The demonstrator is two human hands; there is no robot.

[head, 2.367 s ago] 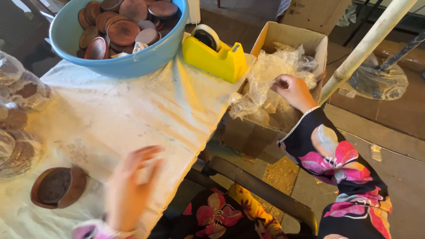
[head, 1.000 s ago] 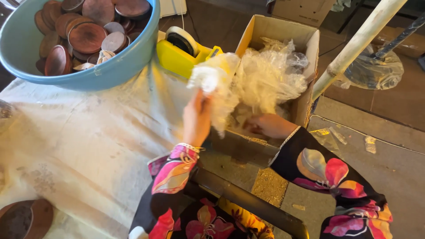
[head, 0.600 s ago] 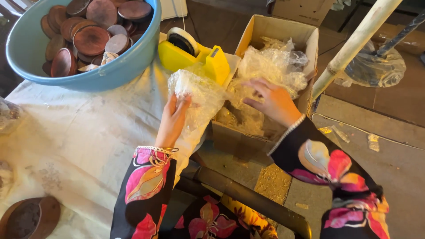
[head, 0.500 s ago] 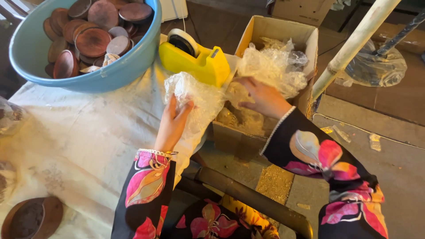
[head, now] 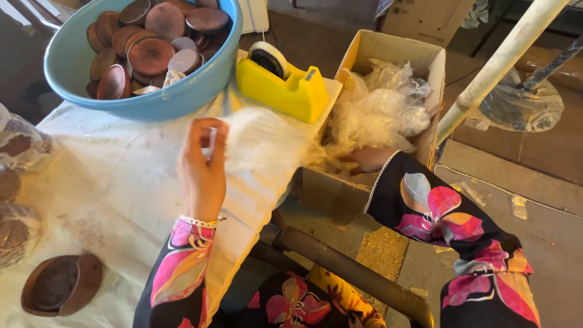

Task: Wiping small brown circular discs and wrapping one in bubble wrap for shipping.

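Note:
My left hand (head: 203,170) is raised over the cloth-covered table (head: 109,182), pinching the edge of a clear plastic bag (head: 261,143) that stretches rightward toward the box. My right hand (head: 369,159) reaches into the open cardboard box (head: 395,54), mostly hidden under crumpled clear plastic bags (head: 379,109); whether it grips anything is not visible. Both arms wear dark floral sleeves.
A yellow tape dispenser (head: 282,85) stands at the table's far edge beside the box. A blue basin (head: 152,100) holds several brown round discs. A brown round dish (head: 61,285) sits near left, wrapped items (head: 18,146) at the left edge. A white pole (head: 504,58) slants at right.
My left hand came up from the table, took a plastic bag from the box and drew it left over the cloth. My right hand sank deeper into the box.

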